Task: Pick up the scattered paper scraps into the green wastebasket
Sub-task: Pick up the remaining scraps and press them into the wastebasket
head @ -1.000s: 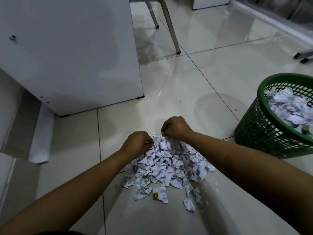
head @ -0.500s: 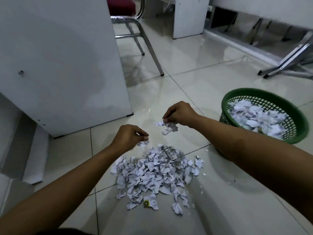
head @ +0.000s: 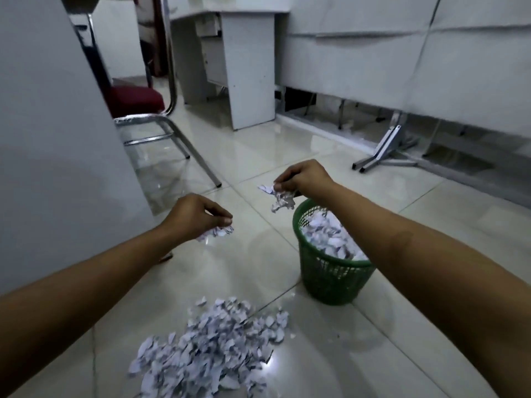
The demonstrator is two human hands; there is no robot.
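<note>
Paper scraps, lot 1 (head: 283,198): pinched in a small bunch under the curled fingers (head: 283,183) of the right hand (head: 304,178), held above the far rim of the green wastebasket (head: 330,278); a few pieces dangling loose below the fingertips.

Paper scraps, lot 2 (head: 215,232): gripped beneath the curled fingers (head: 221,215) of the left hand (head: 195,216), raised off the floor, well to the left of the basket and not yet over it.

Paper scraps, lot 3 (head: 212,349): large loose heap lying on the floor, below and nearer than both sets of fingers, just left of the basket's base. Untouched by either hand.

Paper scraps, lot 4 (head: 330,239): already inside the wastebasket, piled close to the rim, directly below the right fingertips.

Progress, as judged: partly done. Basket well filled; 2 handfuls on the way; floor heap sizeable, likely calling for many more handfuls. Room left in the basket looked limited, so spillover judged possible.

Surroundings: tiled floor (head: 258,268), glossy; white cabinet panel (head: 57,139) beyond the left fingers; chair with red seat (head: 135,100) and chrome legs behind it; white desk (head: 244,67) and folding metal stand (head: 385,150) far beyond the right fingers.
</note>
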